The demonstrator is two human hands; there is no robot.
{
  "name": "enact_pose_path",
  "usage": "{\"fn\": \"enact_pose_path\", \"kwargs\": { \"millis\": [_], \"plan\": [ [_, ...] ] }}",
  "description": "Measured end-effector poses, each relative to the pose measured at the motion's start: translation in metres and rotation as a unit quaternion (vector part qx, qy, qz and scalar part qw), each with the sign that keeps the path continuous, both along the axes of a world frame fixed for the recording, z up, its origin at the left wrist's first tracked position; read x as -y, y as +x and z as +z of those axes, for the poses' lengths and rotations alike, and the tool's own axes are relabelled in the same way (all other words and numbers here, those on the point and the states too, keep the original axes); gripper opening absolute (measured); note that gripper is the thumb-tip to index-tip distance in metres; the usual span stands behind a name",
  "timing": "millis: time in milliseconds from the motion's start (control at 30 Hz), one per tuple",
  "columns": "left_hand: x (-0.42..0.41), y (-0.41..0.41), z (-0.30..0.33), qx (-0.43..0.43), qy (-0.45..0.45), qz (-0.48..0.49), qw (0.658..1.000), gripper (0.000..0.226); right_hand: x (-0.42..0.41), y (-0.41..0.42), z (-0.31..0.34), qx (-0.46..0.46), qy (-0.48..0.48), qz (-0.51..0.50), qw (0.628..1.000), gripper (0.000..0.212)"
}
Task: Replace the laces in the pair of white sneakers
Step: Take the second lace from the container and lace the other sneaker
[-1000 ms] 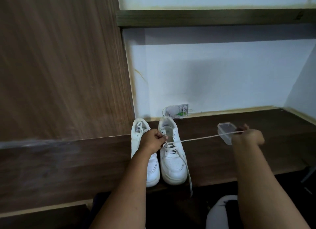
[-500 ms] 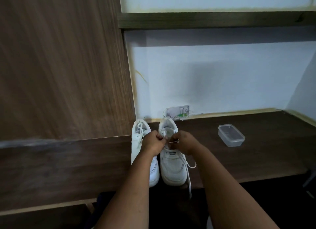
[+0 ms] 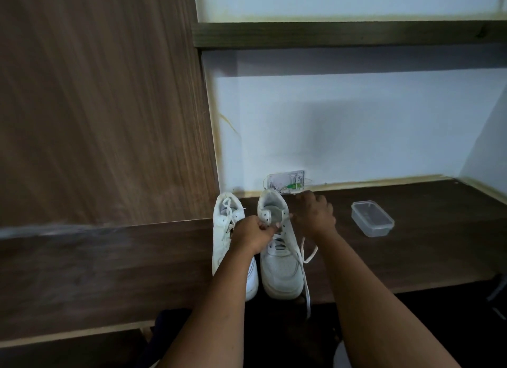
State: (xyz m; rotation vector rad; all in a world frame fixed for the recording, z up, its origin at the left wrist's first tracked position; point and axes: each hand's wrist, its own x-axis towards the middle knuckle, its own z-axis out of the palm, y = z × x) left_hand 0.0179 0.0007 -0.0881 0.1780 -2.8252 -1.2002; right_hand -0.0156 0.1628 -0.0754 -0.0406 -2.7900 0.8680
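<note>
Two white sneakers stand side by side on the dark wooden desk (image 3: 411, 258), toes toward me. The left sneaker (image 3: 223, 238) is laced. My left hand (image 3: 253, 234) grips the tongue area of the right sneaker (image 3: 279, 271), fingers curled at its upper eyelets. My right hand (image 3: 314, 214) sits at that shoe's right side near the top eyelets, pinching the white lace (image 3: 306, 274). A loose length of the lace loops beside the shoe and hangs over the desk's front edge.
A clear plastic container (image 3: 371, 218) lies on the desk to the right of the shoes. A small wall box with wires (image 3: 286, 181) sits behind them. A tall wooden panel (image 3: 104, 107) rises at left, and a shelf (image 3: 348, 34) runs overhead.
A second ago my right hand held the lace pulled taut far to the right by the container. It has come back to the right sneaker's top eyelets, and the lace now hangs slack.
</note>
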Motion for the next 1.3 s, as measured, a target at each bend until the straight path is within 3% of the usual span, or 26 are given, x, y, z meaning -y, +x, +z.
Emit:
{"fn": "enact_pose_path", "kwargs": {
  "millis": [100,267,533,633,733,833,900,967,1033,1100,1300],
  "plan": [
    [-0.004,0.005,0.004,0.003,-0.028,-0.001,1.000,0.038,-0.002,0.006,0.010,0.003,-0.033,0.058,0.998,0.008],
    [-0.008,0.007,0.004,0.016,-0.024,0.009,1.000,0.036,0.009,0.021,0.005,0.114,0.052,0.126,0.984,0.033],
    [-0.012,0.009,0.000,0.022,-0.004,0.026,0.999,0.029,0.020,0.020,-0.002,0.164,-0.004,0.064,0.984,0.038],
    [-0.012,0.009,0.000,0.022,-0.012,0.016,1.000,0.021,0.020,0.021,0.012,0.226,-0.113,0.068,0.965,0.025],
    [-0.011,0.009,-0.002,0.016,-0.018,0.008,1.000,0.019,0.004,0.022,0.016,0.285,-0.271,0.043,0.918,0.027],
    [-0.011,0.010,-0.005,0.008,-0.021,0.016,1.000,0.021,-0.012,0.022,0.021,0.314,-0.315,0.062,0.894,0.021],
    [-0.012,0.010,-0.006,0.003,-0.020,0.022,1.000,0.023,-0.016,0.026,0.035,0.280,-0.346,0.088,0.891,0.014],
    [-0.013,0.011,-0.006,0.003,-0.019,0.024,1.000,0.023,-0.020,0.024,0.034,0.219,-0.293,0.111,0.924,0.023],
    [-0.013,0.010,-0.005,0.005,-0.010,0.026,1.000,0.025,-0.017,0.025,0.024,0.165,-0.158,0.115,0.967,0.035],
    [-0.012,0.008,-0.004,0.009,-0.003,0.027,1.000,0.027,-0.008,0.026,0.014,0.149,-0.067,0.119,0.979,0.037],
    [-0.011,0.010,-0.004,0.010,-0.011,0.010,1.000,0.014,0.016,0.027,0.006,0.048,-0.035,0.084,0.995,0.022]
  ]
}}
